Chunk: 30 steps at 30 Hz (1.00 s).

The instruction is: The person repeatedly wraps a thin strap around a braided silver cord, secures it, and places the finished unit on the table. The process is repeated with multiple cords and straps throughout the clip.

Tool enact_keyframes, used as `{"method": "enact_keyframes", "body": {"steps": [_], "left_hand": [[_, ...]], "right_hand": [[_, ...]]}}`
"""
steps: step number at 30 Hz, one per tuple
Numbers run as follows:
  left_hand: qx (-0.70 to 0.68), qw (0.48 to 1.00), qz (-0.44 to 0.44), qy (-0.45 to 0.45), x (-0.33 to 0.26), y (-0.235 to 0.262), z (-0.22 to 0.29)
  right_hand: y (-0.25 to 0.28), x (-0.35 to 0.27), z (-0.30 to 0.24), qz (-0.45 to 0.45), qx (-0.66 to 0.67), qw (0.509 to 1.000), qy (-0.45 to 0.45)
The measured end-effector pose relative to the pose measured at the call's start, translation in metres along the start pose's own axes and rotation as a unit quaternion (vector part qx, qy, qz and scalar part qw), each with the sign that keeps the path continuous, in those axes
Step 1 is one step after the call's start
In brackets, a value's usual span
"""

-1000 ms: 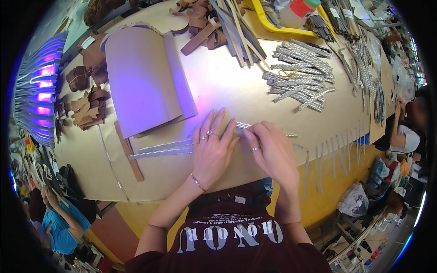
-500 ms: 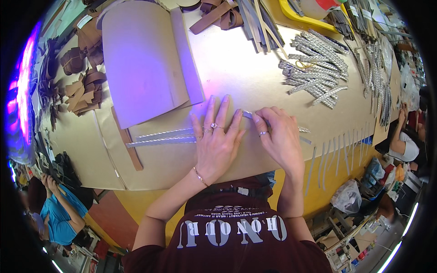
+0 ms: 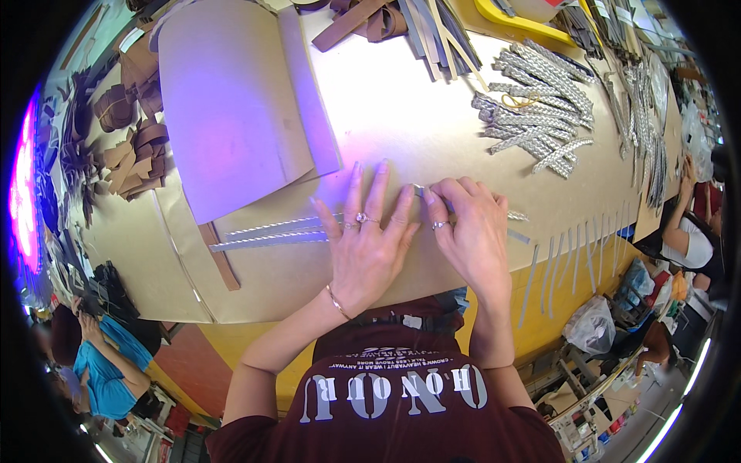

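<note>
My left hand (image 3: pixel 365 258) lies flat with fingers spread over long grey strips with silvery twisted edges (image 3: pixel 270 238), holding them against the table. Close by on the right, my right hand (image 3: pixel 476 239) is closed in a pinch, thumb against fingers, on a narrow grey strip (image 3: pixel 418 191) that shows between the two hands. A silvery braided end (image 3: pixel 515 215) sticks out past the right hand's far side, with a flat grey strip end (image 3: pixel 519 236) just below it. My palms and fingers hide the middle of the strips.
A large tan sheet (image 3: pixel 231 108) lies at the far left, brown strap pieces (image 3: pixel 139 158) beside it. A pile of silvery braids (image 3: pixel 540 108) is at the far right. Several thin grey strips (image 3: pixel 571 258) hang along the table's front edge. A yellow tray (image 3: pixel 509 25) stands at the back.
My left little finger has spread slightly outward. The right hand's pinch has shifted a little, and less of the strip shows between the hands. The view has moved slightly.
</note>
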<state>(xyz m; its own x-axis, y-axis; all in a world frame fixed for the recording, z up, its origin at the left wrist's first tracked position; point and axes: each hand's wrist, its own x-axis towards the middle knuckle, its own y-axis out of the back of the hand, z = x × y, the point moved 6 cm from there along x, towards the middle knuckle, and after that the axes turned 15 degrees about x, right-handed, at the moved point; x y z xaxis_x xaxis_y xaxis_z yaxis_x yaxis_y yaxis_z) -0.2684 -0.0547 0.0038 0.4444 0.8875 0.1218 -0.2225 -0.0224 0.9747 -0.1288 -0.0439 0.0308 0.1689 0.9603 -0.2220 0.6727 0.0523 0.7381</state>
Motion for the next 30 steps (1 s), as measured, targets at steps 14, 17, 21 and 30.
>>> {"method": "enact_keyframes", "body": {"steps": [14,17,21,30], "left_hand": [[0.22,0.972,-0.009,-0.076,0.001,-0.003,0.019],[0.211,0.974,-0.042,-0.07,0.0,-0.006,0.019],[0.235,0.968,-0.041,-0.075,0.001,-0.005,0.021],[0.307,0.947,-0.038,-0.093,0.0,0.002,0.031]], "right_hand": [[0.02,-0.009,0.027,-0.014,0.037,0.997,-0.066],[0.021,-0.008,0.027,-0.007,0.056,0.997,-0.042],[0.02,-0.007,0.029,-0.008,0.059,0.997,-0.05],[0.019,-0.011,0.025,0.004,0.055,0.997,-0.046]]}}
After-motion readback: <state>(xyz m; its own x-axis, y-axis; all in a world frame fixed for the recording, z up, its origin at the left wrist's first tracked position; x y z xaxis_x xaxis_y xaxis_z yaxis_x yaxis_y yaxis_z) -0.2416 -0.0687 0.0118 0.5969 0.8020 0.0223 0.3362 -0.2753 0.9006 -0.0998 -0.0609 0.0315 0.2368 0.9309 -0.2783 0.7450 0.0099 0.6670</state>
